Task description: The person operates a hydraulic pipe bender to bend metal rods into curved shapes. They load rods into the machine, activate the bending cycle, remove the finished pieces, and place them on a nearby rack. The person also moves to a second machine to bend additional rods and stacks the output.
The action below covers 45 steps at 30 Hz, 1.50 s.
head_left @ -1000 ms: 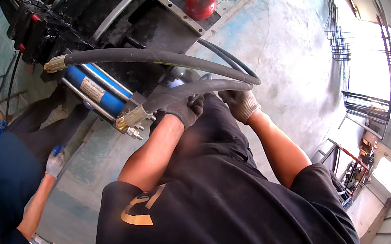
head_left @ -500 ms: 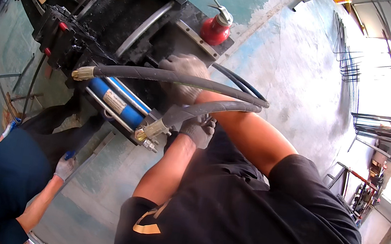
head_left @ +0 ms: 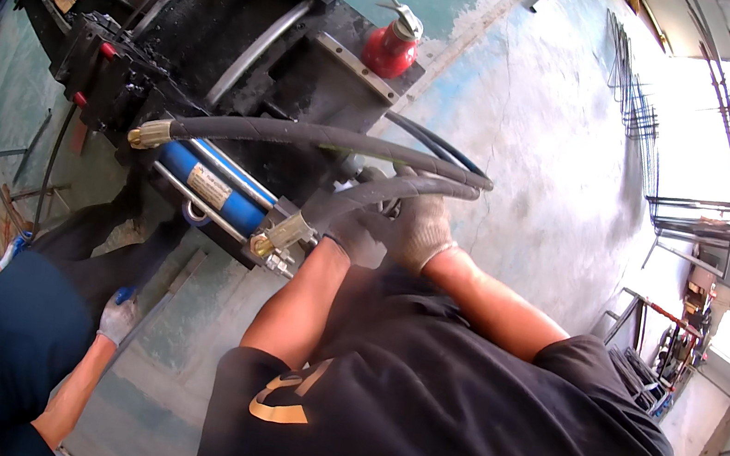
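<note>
Left hand: the person's grey-gloved left hand [head_left: 360, 238] is beneath the lower thick black rubber hose [head_left: 346, 201]; fingers are partly hidden, so I cannot tell whether it grasps anything.
Right hand: the person's pale-gloved right hand [head_left: 425, 232] is close beside the left, fingers curled inward; I cannot tell what, if anything, is gripped.
Lower hose: runs above the hands, from a metal end fitting [head_left: 288, 232] at 9 o'clock of them to a bend at 2 o'clock.
Upper hose: a second thick black rubber hose [head_left: 304, 134] arches past at 11 o'clock.
Cylinder: blue, round-bodied, flanked by bright metal rods [head_left: 219, 188], at 9 o'clock.
Machine: large black steel assembly [head_left: 259, 22], at 10 to 11 o'clock.
Container: red, rounded, with a grey top [head_left: 390, 52], on the machine, at 12 o'clock.
Co-worker: a gloved hand [head_left: 118, 318] at 8 o'clock, well apart.
</note>
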Each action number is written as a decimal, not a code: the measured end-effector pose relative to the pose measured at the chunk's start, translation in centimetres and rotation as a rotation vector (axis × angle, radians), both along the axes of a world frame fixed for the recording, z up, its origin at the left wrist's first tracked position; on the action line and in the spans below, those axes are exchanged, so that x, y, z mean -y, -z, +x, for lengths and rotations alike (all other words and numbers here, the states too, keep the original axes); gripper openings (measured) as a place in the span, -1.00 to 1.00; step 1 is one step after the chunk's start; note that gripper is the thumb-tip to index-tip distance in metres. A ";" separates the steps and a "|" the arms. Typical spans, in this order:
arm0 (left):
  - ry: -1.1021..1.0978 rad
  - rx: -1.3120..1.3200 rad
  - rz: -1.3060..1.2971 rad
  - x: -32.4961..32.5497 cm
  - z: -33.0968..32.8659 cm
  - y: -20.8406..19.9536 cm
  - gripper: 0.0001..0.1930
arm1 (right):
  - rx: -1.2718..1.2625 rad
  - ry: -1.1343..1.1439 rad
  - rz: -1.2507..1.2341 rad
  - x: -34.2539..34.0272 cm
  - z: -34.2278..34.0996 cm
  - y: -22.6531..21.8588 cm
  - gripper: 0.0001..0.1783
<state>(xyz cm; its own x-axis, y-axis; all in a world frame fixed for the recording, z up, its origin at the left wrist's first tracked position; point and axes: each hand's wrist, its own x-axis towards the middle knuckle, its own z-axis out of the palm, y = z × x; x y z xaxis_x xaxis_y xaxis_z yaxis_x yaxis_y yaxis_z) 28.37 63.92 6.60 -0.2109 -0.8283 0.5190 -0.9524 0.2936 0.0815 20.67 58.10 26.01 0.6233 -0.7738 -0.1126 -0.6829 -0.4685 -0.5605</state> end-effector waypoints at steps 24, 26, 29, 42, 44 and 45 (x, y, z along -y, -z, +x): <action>0.535 2.794 -0.548 -0.4 0.5 -4.6 -0.83 | -0.226 -0.465 0.193 8.4 -3.0 8.5 -0.60; 0.750 2.598 -0.663 -1.4 -1.0 -0.4 -0.85 | -0.101 -0.452 0.212 8.2 -3.7 8.6 -0.60; 0.597 2.587 -1.042 -3.3 0.1 -5.0 -0.80 | -0.046 -0.470 0.317 8.2 -3.6 8.1 -0.61; 0.779 2.603 -0.258 -2.1 -1.9 0.0 -0.67 | 0.463 -0.396 0.251 8.9 -5.5 17.1 -0.51; 1.003 2.612 -0.240 -1.6 -2.6 -2.1 -0.72 | 0.147 -0.277 0.814 9.7 -5.4 16.4 -0.50; 1.003 2.912 -0.565 -2.0 -3.3 -1.7 -0.76 | 0.134 -0.286 0.836 10.0 -4.1 14.3 -0.49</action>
